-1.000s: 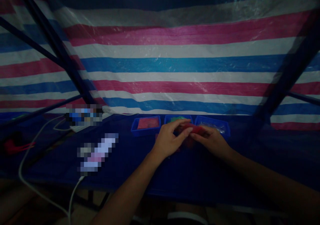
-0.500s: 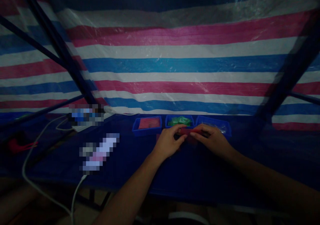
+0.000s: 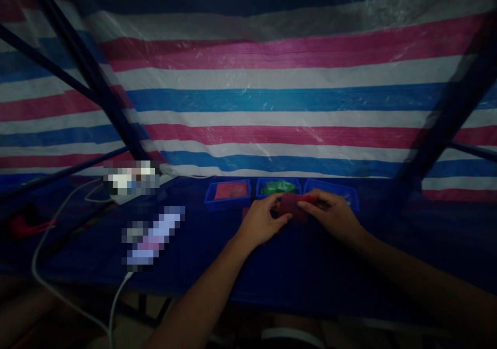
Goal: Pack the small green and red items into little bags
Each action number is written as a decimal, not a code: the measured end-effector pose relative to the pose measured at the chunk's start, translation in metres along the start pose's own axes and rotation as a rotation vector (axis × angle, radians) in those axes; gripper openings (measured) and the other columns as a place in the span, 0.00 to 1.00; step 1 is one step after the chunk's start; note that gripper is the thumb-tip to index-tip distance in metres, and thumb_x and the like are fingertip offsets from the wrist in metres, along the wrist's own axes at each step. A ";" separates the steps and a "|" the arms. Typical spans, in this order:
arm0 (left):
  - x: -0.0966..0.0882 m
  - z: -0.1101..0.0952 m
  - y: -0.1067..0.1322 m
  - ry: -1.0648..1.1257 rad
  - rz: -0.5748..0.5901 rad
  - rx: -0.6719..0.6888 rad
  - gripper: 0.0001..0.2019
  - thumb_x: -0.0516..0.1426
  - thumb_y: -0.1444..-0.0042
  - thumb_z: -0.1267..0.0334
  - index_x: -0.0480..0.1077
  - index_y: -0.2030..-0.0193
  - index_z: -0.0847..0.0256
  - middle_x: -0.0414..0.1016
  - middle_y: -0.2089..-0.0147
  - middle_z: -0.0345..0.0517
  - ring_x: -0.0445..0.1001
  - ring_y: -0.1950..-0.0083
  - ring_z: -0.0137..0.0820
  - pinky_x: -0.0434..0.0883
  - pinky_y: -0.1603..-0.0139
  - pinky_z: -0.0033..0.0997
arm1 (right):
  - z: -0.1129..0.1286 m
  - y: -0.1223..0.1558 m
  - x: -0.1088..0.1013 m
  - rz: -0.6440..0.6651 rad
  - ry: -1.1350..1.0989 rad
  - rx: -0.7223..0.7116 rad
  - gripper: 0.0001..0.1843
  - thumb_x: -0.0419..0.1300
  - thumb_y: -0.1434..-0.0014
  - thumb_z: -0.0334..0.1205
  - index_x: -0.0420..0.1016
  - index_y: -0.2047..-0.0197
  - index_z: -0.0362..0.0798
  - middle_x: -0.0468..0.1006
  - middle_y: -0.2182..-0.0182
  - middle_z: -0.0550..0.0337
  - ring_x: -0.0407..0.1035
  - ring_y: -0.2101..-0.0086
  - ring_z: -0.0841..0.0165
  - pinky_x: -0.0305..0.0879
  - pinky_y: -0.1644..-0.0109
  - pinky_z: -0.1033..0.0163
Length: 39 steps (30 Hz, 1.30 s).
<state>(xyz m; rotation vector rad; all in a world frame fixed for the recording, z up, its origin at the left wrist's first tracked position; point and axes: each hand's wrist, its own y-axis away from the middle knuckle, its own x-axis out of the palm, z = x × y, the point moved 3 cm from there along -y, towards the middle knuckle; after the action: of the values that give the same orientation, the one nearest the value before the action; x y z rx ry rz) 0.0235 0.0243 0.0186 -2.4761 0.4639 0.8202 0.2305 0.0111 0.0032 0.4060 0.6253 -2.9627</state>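
Both my hands meet over the dark blue table, pinching a small red piece (image 3: 292, 204) between them. My left hand (image 3: 263, 220) grips its left end with curled fingers. My right hand (image 3: 331, 213) grips its right end. Just behind them stand three small blue trays: the left tray (image 3: 227, 191) holds red pieces, the middle tray (image 3: 278, 186) holds green ones, and the right tray (image 3: 341, 190) holds clear plastic, partly hidden by my right hand.
A striped pink, white and blue tarp (image 3: 272, 100) hangs right behind the trays. Dark slanted poles (image 3: 89, 74) cross at left and right. White cables (image 3: 58, 224) and blurred objects lie on the table's left part.
The red piece has dropped slightly toward the table and both hands have closed tighter round it. The green contents of the middle tray now show, no longer covered by my fingers.
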 end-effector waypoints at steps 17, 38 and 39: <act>-0.005 0.006 -0.003 0.362 -0.095 -0.045 0.19 0.67 0.42 0.62 0.72 0.45 0.60 0.81 0.53 0.48 0.81 0.53 0.34 0.76 0.50 0.33 | -0.002 -0.003 -0.004 -0.097 -0.145 0.105 0.16 0.72 0.44 0.51 0.80 0.58 0.50 0.85 0.64 0.56 0.79 0.64 0.61 0.75 0.55 0.55; -0.018 0.010 -0.005 0.325 -0.180 0.078 0.05 0.64 0.41 0.65 0.80 0.59 0.57 0.75 0.39 0.50 0.73 0.37 0.41 0.69 0.36 0.44 | -0.003 -0.006 -0.010 -0.025 -0.101 -0.176 0.04 0.68 0.40 0.42 0.85 0.62 0.55 0.81 0.50 0.56 0.75 0.47 0.59 0.69 0.40 0.51; -0.019 0.011 -0.005 0.314 -0.191 0.086 0.04 0.64 0.41 0.66 0.81 0.59 0.57 0.73 0.36 0.50 0.71 0.34 0.42 0.68 0.35 0.45 | -0.003 -0.006 -0.012 -0.030 -0.070 -0.207 0.04 0.67 0.39 0.42 0.85 0.62 0.56 0.79 0.46 0.57 0.73 0.44 0.58 0.68 0.38 0.50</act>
<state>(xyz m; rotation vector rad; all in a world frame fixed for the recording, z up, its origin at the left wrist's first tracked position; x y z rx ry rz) 0.0066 0.0377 0.0240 -2.5278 0.3533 0.3294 0.2416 0.0187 0.0061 0.2766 0.9250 -2.8853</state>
